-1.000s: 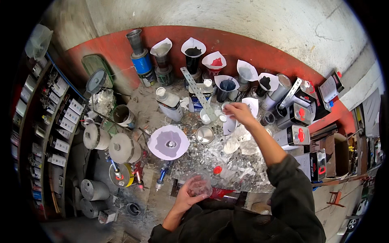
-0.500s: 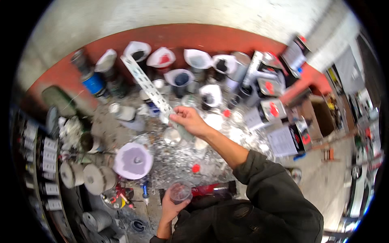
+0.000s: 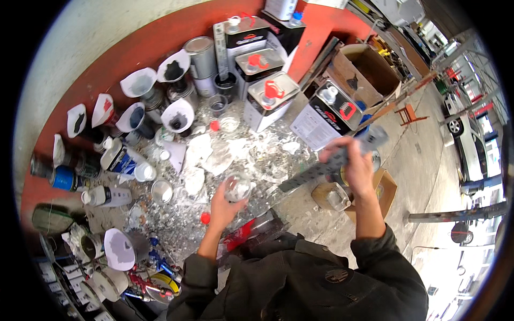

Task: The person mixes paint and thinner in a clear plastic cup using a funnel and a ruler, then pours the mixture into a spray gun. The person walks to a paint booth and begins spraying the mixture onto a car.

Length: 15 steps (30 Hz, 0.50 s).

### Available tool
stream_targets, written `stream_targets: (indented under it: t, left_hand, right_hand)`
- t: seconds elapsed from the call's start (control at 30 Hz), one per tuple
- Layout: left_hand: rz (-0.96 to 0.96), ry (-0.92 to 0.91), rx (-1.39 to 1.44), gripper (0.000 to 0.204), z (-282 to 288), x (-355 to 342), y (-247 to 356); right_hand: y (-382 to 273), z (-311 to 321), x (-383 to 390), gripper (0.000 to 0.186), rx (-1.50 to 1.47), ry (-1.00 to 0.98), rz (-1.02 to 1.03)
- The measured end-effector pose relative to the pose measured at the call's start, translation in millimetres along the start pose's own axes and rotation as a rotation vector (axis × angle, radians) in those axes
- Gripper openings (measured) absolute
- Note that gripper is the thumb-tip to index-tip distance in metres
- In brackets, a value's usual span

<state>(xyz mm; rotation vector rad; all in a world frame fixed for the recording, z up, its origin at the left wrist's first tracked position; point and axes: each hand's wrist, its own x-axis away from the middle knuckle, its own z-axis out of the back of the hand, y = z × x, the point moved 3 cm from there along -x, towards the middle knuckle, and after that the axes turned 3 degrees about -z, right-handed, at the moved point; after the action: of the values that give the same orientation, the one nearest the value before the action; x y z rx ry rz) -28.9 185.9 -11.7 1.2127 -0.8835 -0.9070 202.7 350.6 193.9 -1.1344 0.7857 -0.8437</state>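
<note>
My left hand [image 3: 224, 209] is closed round a clear plastic cup [image 3: 238, 187] above the paint-spattered bench [image 3: 246, 155]. My right hand [image 3: 360, 171] is wrapped round a long, flat strip with small markings [image 3: 300, 176], which lies diagonally at the bench's right side and is blurred toward its upper end. Near the strip stand a metal can with a red handle [image 3: 321, 128] and, below, a pale square container [image 3: 329, 195]. A red cap [image 3: 205, 218] lies left of my left wrist, and a round lid [image 3: 161, 191] sits farther left.
Cups with paper filters [image 3: 139, 83] and tins [image 3: 199, 51] line the red-painted wall. Spray guns [image 3: 158, 257] hang at the lower left. Cardboard boxes [image 3: 358, 69] stand at the back right. Beyond lie the shop floor, a small orange stool [image 3: 409, 115] and cars [image 3: 463, 142].
The view has swung right. My right hand took hold of the strip among the cans and has carried it to the bench's right side. My left hand has risen over the bench with the cup.
</note>
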Motion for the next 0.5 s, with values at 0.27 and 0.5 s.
stream_targets:
  t: [0.27,0.5]
  left_hand:
    - [-0.093,-0.015,-0.329,0.078,-129,-126,-37]
    - [-0.069,0.007,-0.482,0.078,-170,-138,-34]
  right_hand:
    - [44,172,80,0.061,0.234,0.66,-0.135]
    - [72,249,129,0.056,-0.143,0.968,-0.18]
